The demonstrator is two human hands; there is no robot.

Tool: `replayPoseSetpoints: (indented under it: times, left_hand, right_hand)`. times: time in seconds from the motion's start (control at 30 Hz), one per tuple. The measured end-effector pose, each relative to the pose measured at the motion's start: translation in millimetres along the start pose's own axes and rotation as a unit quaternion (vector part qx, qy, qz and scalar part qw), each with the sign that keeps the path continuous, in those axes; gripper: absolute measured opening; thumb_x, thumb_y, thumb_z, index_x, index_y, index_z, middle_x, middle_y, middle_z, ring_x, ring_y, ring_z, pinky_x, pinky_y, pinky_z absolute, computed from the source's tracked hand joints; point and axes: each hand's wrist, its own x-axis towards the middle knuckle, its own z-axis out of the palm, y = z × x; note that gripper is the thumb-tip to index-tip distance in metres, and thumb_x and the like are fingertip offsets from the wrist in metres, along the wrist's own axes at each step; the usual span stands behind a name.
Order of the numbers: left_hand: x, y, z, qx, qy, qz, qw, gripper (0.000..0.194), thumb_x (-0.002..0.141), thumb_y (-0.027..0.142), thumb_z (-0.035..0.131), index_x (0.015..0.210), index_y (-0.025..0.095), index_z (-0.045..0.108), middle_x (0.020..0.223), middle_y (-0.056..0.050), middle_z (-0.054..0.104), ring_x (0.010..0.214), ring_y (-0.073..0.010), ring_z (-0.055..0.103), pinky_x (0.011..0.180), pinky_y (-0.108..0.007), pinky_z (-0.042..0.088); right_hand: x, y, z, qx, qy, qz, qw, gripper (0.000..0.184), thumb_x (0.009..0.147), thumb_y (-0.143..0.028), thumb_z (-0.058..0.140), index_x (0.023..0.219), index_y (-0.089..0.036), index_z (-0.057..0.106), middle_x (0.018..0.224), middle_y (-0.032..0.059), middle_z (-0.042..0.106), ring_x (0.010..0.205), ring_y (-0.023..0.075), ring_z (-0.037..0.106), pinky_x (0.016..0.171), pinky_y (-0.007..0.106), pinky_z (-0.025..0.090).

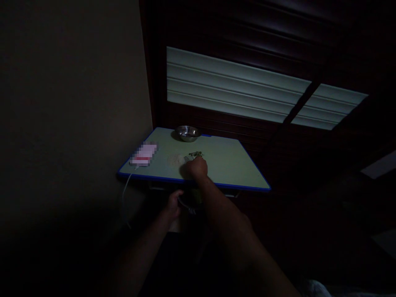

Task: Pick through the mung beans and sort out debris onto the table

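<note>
My right hand [195,168] rests on a small pale green table with a blue rim [241,186], fingers curled and closed beside a small heap of dark green bits [196,154]; what the fingers hold, if anything, is hidden. A pale round patch [174,159] lies just left of this hand. My left hand [173,203] is below the table's front edge, closed round the rim of a dark round vessel [185,203] that is hard to make out in the gloom.
A steel bowl [187,133] stands at the table's far edge. A flat white and pink device [144,154] lies at the left, its white cable [124,198] hanging over the edge. A wall is at the left, louvred windows [229,90] behind. The room is very dark.
</note>
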Motion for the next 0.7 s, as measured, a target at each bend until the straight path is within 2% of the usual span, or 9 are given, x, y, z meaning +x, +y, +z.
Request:
replayPoseSetpoints:
  times: [0.17, 0.47, 0.6, 0.7]
  left_hand:
    - [-2, 0, 1.1, 0.004, 0.006, -0.008, 1.000, 0.008, 0.065, 0.014, 0.060, 0.063, 0.015, 0.067, 0.060, -0.006, 0.070, 0.058, -0.0203, 0.065, 0.066, -0.034, 0.053]
    - [0, 0, 0.5, -0.014, -0.018, -0.011, 1.000, 0.008, 0.064, 0.012, 0.059, 0.059, 0.015, 0.065, 0.055, -0.004, 0.066, 0.051, -0.0160, 0.061, 0.058, -0.029, 0.050]
    - [1, 0, 0.3, -0.006, -0.026, -0.018, 0.999, 0.007, 0.064, 0.013, 0.059, 0.061, 0.013, 0.066, 0.057, -0.006, 0.068, 0.054, -0.0190, 0.064, 0.067, -0.035, 0.054]
    - [-1, 1, 1.4, -0.013, -0.032, -0.023, 0.999, 0.010, 0.063, 0.012, 0.059, 0.066, 0.012, 0.068, 0.061, -0.008, 0.070, 0.064, -0.0239, 0.069, 0.074, -0.039, 0.055]
  right_hand:
    - [0, -7, 1, 0.013, -0.004, 0.004, 1.000, 0.028, 0.080, -0.027, 0.061, 0.102, -0.012, 0.071, 0.109, 0.0187, 0.071, 0.101, 0.0263, 0.069, 0.079, 0.028, 0.053]
    - [16, 7, 0, 0.002, 0.040, -0.074, 0.996, 0.026, 0.083, -0.030, 0.056, 0.099, -0.017, 0.071, 0.103, 0.0140, 0.074, 0.098, 0.0205, 0.068, 0.081, 0.025, 0.049]
    - [23, 13, -5, 0.007, 0.051, -0.097, 0.994, 0.024, 0.083, -0.031, 0.054, 0.094, -0.017, 0.070, 0.101, 0.0127, 0.074, 0.092, 0.0190, 0.067, 0.077, 0.024, 0.047]
    - [34, 25, -10, 0.046, 0.068, -0.111, 0.990, 0.023, 0.084, -0.034, 0.052, 0.088, -0.018, 0.068, 0.092, 0.0091, 0.073, 0.084, 0.0164, 0.065, 0.073, 0.023, 0.045]
